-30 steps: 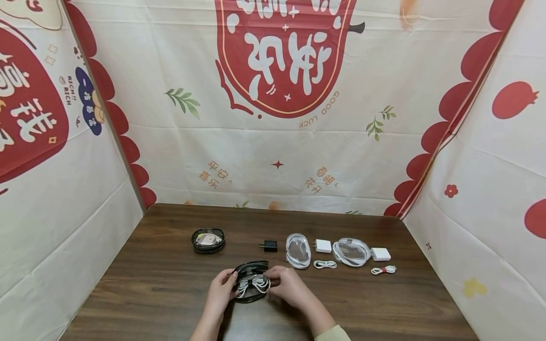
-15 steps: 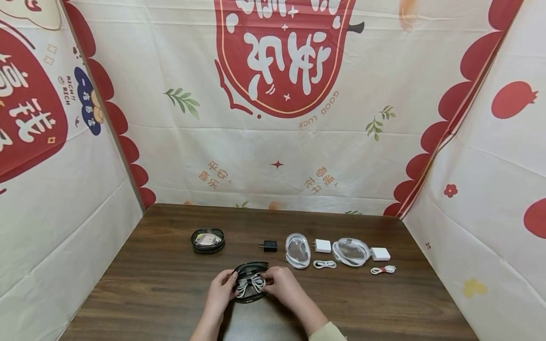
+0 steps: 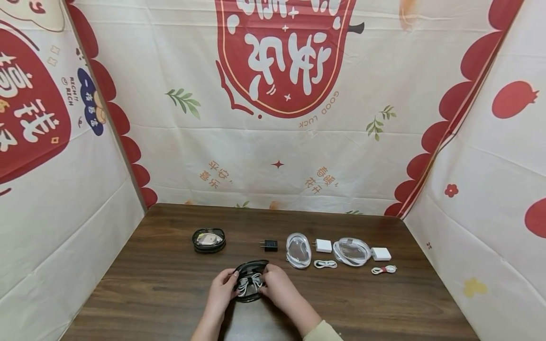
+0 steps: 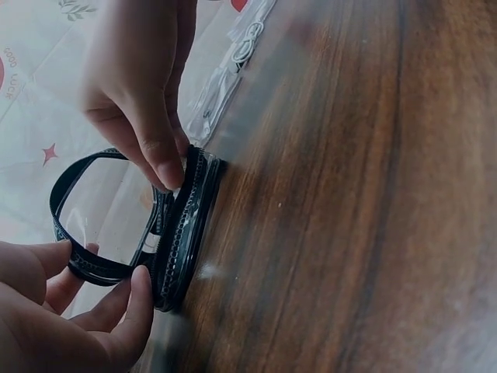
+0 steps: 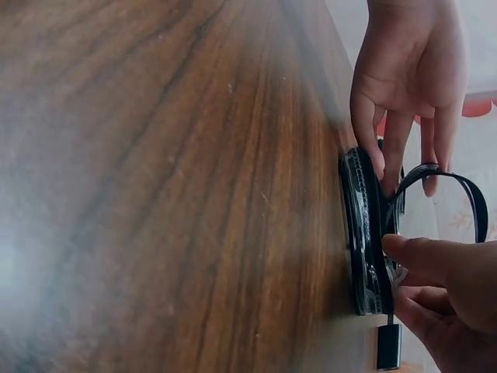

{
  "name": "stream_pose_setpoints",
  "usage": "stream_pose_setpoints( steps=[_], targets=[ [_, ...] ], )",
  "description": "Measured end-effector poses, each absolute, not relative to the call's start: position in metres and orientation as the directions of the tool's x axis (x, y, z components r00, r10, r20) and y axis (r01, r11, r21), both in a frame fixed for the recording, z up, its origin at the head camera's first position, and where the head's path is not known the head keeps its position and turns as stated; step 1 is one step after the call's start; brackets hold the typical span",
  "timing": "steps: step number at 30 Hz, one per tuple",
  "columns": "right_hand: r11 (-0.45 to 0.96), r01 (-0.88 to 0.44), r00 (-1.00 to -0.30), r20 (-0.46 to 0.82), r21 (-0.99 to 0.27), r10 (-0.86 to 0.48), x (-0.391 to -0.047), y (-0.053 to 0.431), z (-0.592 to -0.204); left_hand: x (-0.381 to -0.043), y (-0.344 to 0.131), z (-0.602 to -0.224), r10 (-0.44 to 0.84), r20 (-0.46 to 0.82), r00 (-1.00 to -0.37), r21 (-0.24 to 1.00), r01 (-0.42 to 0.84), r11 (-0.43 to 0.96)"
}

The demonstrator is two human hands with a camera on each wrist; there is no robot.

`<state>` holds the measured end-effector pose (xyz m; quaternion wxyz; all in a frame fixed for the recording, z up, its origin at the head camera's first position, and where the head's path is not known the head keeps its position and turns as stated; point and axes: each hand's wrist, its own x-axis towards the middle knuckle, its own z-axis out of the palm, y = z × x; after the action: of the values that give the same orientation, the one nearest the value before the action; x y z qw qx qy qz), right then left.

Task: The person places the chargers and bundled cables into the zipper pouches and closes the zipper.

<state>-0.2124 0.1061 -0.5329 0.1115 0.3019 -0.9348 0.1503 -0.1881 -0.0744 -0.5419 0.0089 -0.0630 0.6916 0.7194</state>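
A clear oval zip pouch with black trim (image 3: 249,299) stands unzipped on the table, its lid raised. My left hand (image 3: 219,290) grips its left side, the thumb at the rim. In the left wrist view the raised lid (image 4: 60,186) stands beside those fingers. A bundled white cable (image 3: 250,283) with a black tie lies within the pouch's opening. My right hand (image 3: 279,286) pinches the cable's right end at the pouch's edge. From the right wrist, a bit of white cable (image 5: 400,273) shows between thumb and fingers; most of it is hidden.
A closed black-trimmed pouch (image 3: 208,240) with something pale inside sits back left. Behind the hands lies a black plug adapter (image 3: 269,245). Rightward are two white-trimmed pouches (image 3: 298,251), white adapters (image 3: 323,246) and bundled white cables (image 3: 325,264). Fabric walls (image 3: 273,156) enclose the table.
My right hand has shifted slightly left, bringing the white cable from over the right rim further into the pouch. My left hand keeps its hold.
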Motion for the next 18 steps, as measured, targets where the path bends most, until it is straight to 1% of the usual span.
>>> stream_pose_setpoints(
  steps=[4, 6, 9, 14, 18],
  targets=[
    [0.794, -0.591, -0.781, 0.342, -0.138, -0.522, -0.2087, 0.1072, -0.5348, -0.1878, -0.0746, -0.5416, -0.080, -0.110, -0.991, 0.993, -0.105, -0.056],
    [0.796, -0.590, -0.774, 0.376, -0.136, -0.510, -0.2073, 0.1077, -0.5358, -0.1878, -0.0752, -0.5408, -0.081, -0.117, -0.990, 0.991, -0.111, -0.070],
    [0.796, -0.581, -0.777, 0.408, -0.169, -0.480, -0.2060, 0.1087, -0.5376, -0.1879, -0.0757, -0.5398, -0.080, -0.127, -0.989, 0.989, -0.120, -0.085],
    [0.789, -0.540, -0.825, 0.371, -0.294, -0.427, -0.2067, 0.1103, -0.5397, -0.1888, -0.0762, -0.5400, -0.075, -0.141, -0.987, 0.985, -0.133, -0.111],
    [0.737, -0.479, -0.876, 0.311, -0.477, -0.368, -0.2086, 0.1132, -0.5392, -0.1903, -0.0780, -0.5412, -0.067, -0.160, -0.985, 0.979, -0.150, -0.135]
  ],
)
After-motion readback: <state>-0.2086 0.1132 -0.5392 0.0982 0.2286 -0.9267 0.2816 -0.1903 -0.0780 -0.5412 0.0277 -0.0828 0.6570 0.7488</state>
